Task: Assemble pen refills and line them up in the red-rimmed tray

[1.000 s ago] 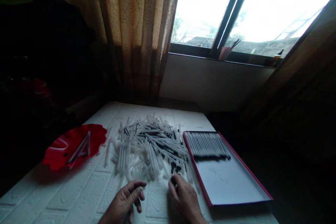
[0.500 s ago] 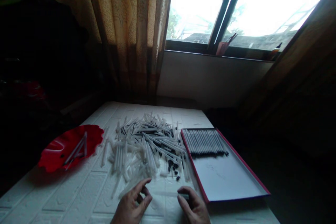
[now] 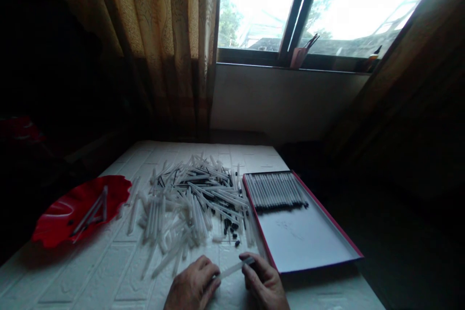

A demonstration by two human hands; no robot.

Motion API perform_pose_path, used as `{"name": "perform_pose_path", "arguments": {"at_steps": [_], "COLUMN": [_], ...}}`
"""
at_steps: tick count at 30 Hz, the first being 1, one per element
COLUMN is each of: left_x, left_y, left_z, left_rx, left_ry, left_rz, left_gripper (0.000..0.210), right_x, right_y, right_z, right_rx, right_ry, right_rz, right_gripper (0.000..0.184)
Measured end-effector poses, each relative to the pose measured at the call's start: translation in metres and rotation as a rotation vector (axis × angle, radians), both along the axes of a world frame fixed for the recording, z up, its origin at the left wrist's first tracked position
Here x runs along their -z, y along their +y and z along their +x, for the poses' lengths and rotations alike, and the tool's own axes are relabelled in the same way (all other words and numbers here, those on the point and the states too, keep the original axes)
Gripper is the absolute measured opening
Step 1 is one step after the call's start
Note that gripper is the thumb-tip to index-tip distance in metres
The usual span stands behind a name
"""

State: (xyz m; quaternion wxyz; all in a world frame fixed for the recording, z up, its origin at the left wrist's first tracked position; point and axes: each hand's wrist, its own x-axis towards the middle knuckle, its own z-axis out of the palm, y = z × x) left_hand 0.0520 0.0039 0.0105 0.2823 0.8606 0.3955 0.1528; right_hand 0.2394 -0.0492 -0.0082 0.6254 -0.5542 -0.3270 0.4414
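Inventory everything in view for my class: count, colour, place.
Table: one, white, foreground
Dish: one, red, table's left
Dish tubes: a few, grey, inside it
Loose tubes: many, whitish and dark, mid-table
Small bits: several, black, near pile
Tray: one, white, red-rimmed, table's right
Tray tubes: one row, clear with black ends, in tray
Window: one, dark-framed, behind table
Wall: one, greyish, below window
Curtains: two, brownish, flanking window
Cup: one, pink, windowsill, holding sticks
Possible bottle: one, orange and dark, right sill
Unclear item: one, red, left edge
Held tube: one, clear, between hands
Left hand: one, bare, gripping tube
Right hand: one, bare, gripping tube
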Motion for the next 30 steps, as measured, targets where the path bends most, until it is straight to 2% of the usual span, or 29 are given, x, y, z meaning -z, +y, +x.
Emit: {"name": "perform_pose_path", "arguments": {"at_steps": [4, 10, 14, 16, 19, 23, 30], "left_x": [-0.001, -0.011, -0.022, -0.028, -0.033, -0.031, -0.026], "left_y": [0.0, 0.003, 0.014, 0.023, 0.039, 0.056, 0.064], "left_z": [-0.001, 0.002, 0.018, 0.031, 0.049, 0.063, 0.065], "left_rx": [-0.006, -0.004, -0.028, -0.031, -0.009, 0.044, 0.15], "left_ry": [0.019, 0.067, 0.083, 0.126, 0.306, 0.383, 0.399], "left_rz": [0.019, -0.007, 0.011, 0.054, 0.18, 0.254, 0.397], "left_gripper": [0.013, 0.015, 0.021, 0.031, 0.037, 0.029, 0.023], "right_x": [0.001, 0.008, 0.013, 0.013, 0.012, 0.01, 0.013], "right_y": [0.0, 0.001, 0.003, 0.003, 0.003, 0.003, 0.001], "right_z": [0.0, 0.003, 0.009, 0.008, 0.003, -0.001, 0.0], "right_rx": [0.042, 0.088, 0.018, 0.022, 0.093, 0.103, 0.069], "right_ry": [-0.02, 0.153, 0.212, 0.214, 0.205, 0.194, 0.138], "right_rz": [0.045, 0.009, -0.002, 0.006, 0.037, 0.051, 0.076], "right_gripper": [0.044, 0.044, 0.051, 0.051, 0.048, 0.048, 0.047]}}
